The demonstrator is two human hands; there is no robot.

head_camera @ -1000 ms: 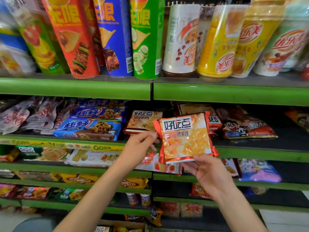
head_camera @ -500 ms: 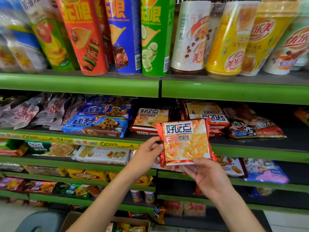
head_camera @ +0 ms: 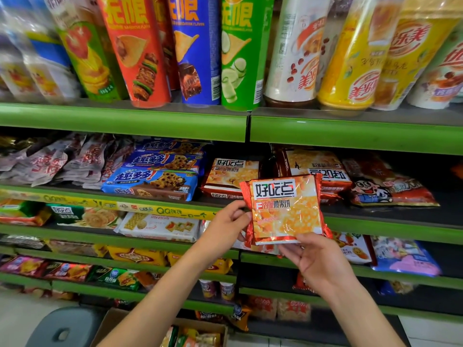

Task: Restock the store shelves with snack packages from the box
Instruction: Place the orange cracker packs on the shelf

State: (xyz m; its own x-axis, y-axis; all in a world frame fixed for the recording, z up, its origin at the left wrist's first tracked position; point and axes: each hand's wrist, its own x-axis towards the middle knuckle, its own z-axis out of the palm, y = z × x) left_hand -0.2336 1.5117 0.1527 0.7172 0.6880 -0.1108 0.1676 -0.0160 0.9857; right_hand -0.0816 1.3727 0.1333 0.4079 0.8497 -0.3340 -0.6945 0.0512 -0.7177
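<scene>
Snack package (head_camera: 285, 209), orange with red foil edges, is upright in front of the green shelf (head_camera: 375, 136) stocked with matching packs (head_camera: 231, 175). Your left hand (head_camera: 226, 225) pinches its left edge; your right hand (head_camera: 317, 262) grips its bottom edge, fingers curled. Below, the cardboard box (head_camera: 112, 324) sits open by your forearms.

Shelves (head_camera: 125, 121) are bright green all the way down. The snack pack (head_camera: 285, 209) is orange-yellow with red foil edges and a white label with black lettering. Up top the chip tubes go orange-red (head_camera: 135, 51), blue (head_camera: 195, 46), green (head_camera: 243, 53), then a white cup (head_camera: 295, 51) with red beans and a yellow one (head_camera: 350, 58). Cookie packs (head_camera: 150, 181) are blue with chocolate-chip pictures. The box (head_camera: 120, 324) is plain brown.
</scene>
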